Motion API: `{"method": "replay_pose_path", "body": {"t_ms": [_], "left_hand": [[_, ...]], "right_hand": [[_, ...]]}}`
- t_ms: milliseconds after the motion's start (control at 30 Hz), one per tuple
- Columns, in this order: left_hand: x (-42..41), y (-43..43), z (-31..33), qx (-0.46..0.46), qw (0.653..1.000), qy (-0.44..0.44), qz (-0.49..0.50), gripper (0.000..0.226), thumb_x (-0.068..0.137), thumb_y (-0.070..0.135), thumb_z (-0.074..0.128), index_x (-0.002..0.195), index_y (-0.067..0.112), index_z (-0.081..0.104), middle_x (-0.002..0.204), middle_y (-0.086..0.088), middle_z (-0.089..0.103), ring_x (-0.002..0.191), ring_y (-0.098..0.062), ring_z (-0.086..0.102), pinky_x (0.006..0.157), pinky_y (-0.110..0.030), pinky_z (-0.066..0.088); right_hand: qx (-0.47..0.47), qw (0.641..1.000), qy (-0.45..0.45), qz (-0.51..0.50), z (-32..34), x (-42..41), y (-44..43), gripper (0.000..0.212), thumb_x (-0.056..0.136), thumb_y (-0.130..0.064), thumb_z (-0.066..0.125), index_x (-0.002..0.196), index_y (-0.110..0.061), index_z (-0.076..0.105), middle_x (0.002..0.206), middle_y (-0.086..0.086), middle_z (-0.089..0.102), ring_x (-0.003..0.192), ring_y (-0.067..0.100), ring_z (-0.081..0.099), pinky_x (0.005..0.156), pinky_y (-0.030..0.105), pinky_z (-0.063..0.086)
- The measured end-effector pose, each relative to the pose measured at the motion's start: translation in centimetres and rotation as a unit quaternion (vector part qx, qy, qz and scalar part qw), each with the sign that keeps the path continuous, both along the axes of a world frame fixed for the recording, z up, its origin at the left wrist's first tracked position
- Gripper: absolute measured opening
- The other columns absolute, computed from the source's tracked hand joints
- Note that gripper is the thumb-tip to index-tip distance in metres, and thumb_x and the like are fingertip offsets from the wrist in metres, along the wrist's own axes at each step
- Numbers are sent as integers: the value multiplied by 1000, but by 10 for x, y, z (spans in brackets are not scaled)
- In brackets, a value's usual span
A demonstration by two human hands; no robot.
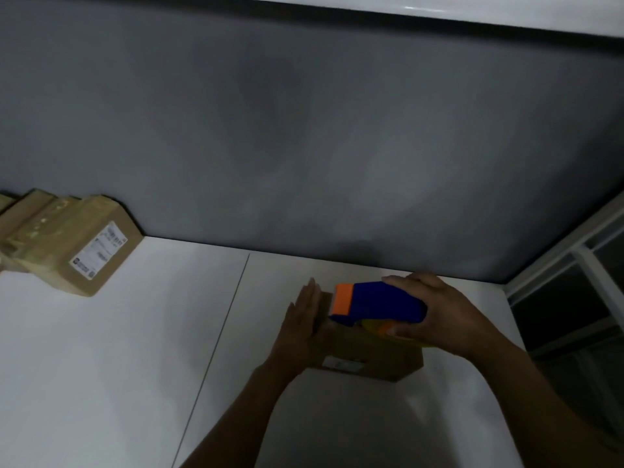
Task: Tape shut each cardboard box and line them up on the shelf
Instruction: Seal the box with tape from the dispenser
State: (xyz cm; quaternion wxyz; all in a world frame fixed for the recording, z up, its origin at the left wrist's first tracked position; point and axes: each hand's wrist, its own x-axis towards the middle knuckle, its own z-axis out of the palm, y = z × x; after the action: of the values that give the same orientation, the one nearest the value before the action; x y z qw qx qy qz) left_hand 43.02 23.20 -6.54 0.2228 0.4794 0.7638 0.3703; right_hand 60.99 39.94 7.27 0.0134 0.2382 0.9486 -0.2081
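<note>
While bracing the box (371, 354) on the surface (118, 349), left hand (300, 320) flat against its side, fingers (312, 293) straight; right hand (445, 315) fingers (405, 280) wrapped round the tape dispenser (378, 302) on top. Taping apparently underway. Farther left, taped boxes (67, 241) lined along the wall (304, 130); this one yet to join.

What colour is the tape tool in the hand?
Blue with an orange end, seen from the head camera: tape tool.

left hand (300, 324), right hand (442, 315) — both bare, forearms (540, 393) uncovered
</note>
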Motion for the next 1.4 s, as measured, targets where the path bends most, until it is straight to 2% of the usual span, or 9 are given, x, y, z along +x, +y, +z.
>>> {"method": "replay_pose_path", "body": {"t_ms": [67,200,333,567,800,1033,1200,1300,1400], "left_hand": [[-8,7,1,-70,992,88,-60,92,80,74,34,147,27,-10,153,8,-18,140,-10,-20,115,-38,-7],[-19,11,-2,-112,979,133,-104,117,63,90,33,150,25,-7,159,4,-5,143,-12,-11,117,-45,0],[-22,14,1,-120,972,172,-108,107,71,84,40,151,26,0,160,3,4,146,-16,3,116,-49,6],[-25,16,5,-149,966,167,-127,103,73,81,44,151,29,1,159,6,4,146,-18,6,116,-53,6],[-27,15,8,-157,956,199,-149,109,64,91,24,151,29,1,159,5,5,145,-21,8,114,-54,3],[-33,17,13,-166,951,198,-167,109,64,93,18,151,30,0,159,5,2,146,-25,3,113,-58,1],[-35,18,11,-170,950,194,-174,107,66,91,24,150,31,-1,159,7,0,146,-25,1,113,-58,1],[-32,16,12,-175,940,230,-180,106,69,89,20,151,26,-3,160,4,-2,146,-26,-2,113,-57,1],[-28,10,11,-169,927,284,-176,100,73,86,8,148,24,-17,158,1,-12,144,-25,-13,113,-55,-4]], "right_hand": [[25,1000,-16,5,2,0,-1,84,74,-52,71,144,-40,25,121,-12,43,104,3,39,83,14,41],[71,997,-24,14,4,1,0,80,76,-58,65,144,-43,24,117,-11,49,100,5,45,80,15,42],[72,997,-8,20,3,7,5,77,74,-58,68,141,-44,32,112,-11,55,94,5,48,76,18,43],[57,998,16,21,0,19,4,77,73,-52,72,140,-40,36,110,-10,56,91,3,45,72,14,40],[17,999,43,7,3,32,3,75,71,-47,76,134,-49,34,101,-18,49,88,3,46,69,11,39],[-16,999,31,-32,2,60,11,74,71,-48,76,128,-56,29,107,-14,54,93,6,51,77,21,50],[-12,999,35,-33,3,77,9,76,71,-43,78,126,-56,27,103,-18,48,93,4,48,76,14,45],[24,1000,13,-15,2,81,5,76,74,-46,74,135,-48,29,108,-17,47,94,0,44,75,11,41],[67,997,30,-2,-4,83,0,75,72,-52,74,137,-44,37,110,-11,57,90,-1,44,72,15,41]]}}
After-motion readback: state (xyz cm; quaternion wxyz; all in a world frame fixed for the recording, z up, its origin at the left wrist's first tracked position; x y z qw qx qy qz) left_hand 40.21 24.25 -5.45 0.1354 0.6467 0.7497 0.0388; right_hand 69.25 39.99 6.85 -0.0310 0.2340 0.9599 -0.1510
